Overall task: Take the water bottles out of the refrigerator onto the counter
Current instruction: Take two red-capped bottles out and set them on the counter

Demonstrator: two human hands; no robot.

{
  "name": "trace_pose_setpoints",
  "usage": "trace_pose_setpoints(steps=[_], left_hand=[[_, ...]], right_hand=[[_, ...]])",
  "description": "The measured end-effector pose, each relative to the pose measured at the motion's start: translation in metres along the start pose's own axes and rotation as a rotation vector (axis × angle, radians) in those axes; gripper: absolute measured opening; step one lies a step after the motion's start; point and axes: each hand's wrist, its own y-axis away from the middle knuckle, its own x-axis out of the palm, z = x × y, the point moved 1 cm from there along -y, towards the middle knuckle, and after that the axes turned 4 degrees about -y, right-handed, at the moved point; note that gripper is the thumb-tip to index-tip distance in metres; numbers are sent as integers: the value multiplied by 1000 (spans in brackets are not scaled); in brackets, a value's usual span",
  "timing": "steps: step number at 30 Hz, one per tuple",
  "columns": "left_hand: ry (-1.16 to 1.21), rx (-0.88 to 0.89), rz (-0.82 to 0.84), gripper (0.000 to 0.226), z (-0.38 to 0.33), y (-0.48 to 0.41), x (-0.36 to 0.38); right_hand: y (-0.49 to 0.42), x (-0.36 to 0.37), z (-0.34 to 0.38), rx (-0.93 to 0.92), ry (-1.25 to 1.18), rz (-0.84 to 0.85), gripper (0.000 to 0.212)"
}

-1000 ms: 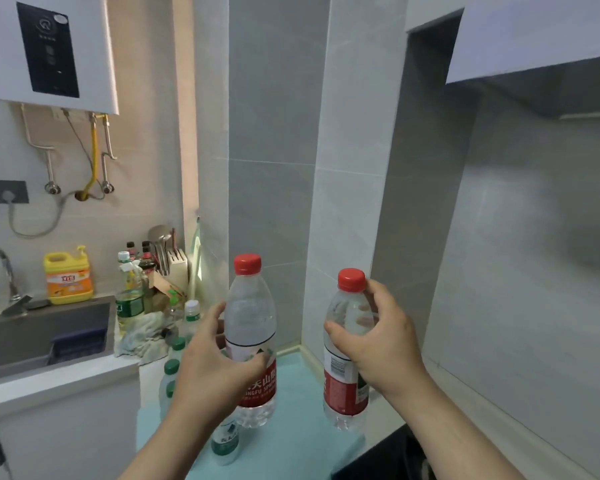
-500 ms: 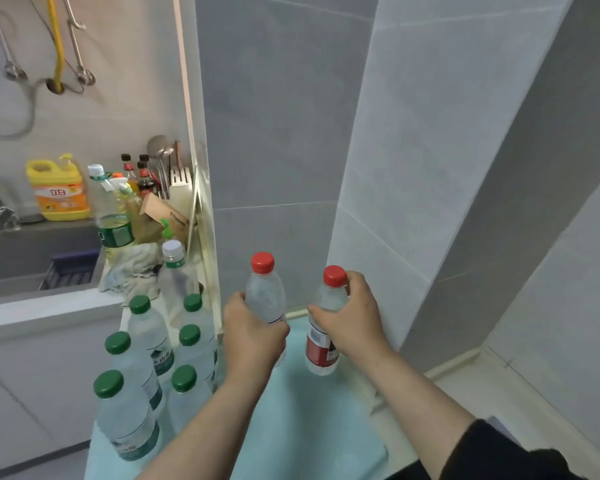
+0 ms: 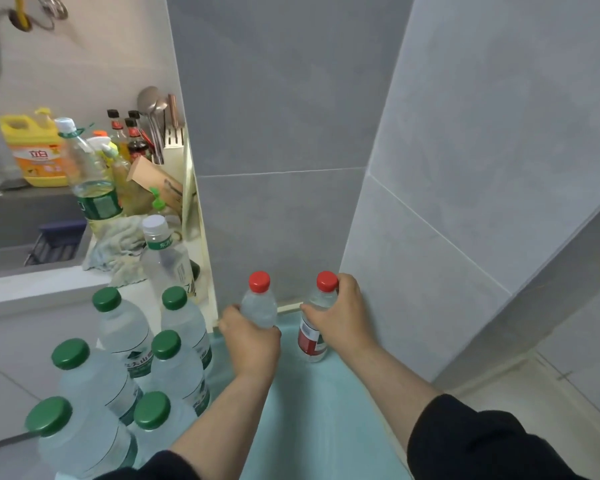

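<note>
Red caps mark the two bottles that the person is handling now. The left hand (image 3: 252,336) has its grip closed around the body of the left bottle (image 3: 259,306); its base is hidden behind the hand, so one cannot tell if it already stands on the mat. The right hand (image 3: 340,315) has its grip closed on the neck and shoulder of the right bottle (image 3: 313,336), just under the cap, and this bottle seems to stand upright on the teal mat (image 3: 312,410) which covers the worktop (image 3: 32,285). Both bottles are near the back of the mat, close to the grey tiled wall (image 3: 284,133), and they are a little apart from each other.

To the left, a group of six green-cap bottles (image 3: 129,334) stands close together at the edge of the mat, and one white-cap bottle (image 3: 165,261) stands behind them beside a cloth (image 3: 118,247). So it seems that a good part of the task is already done: several bottles are out, and two more are being set down. What is left for this pair is only to open the hands. The refrigerator is not in view, so it cannot be told how many bottles remain inside.
</note>
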Motion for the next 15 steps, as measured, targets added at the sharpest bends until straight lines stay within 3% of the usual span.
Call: trace_pose_setpoints(steps=[10,13,15], left_hand=[[-49,14,102,58,14,-14,6],[-65,10,143,71,11,-12,1],[-42,29,167,93,0,-9,-5]], right_hand=[[-7,1,-8,25,77,84,61],[-4,-3,-5,39,68,124,62],[-2,-9,2,12,74,129,64]])
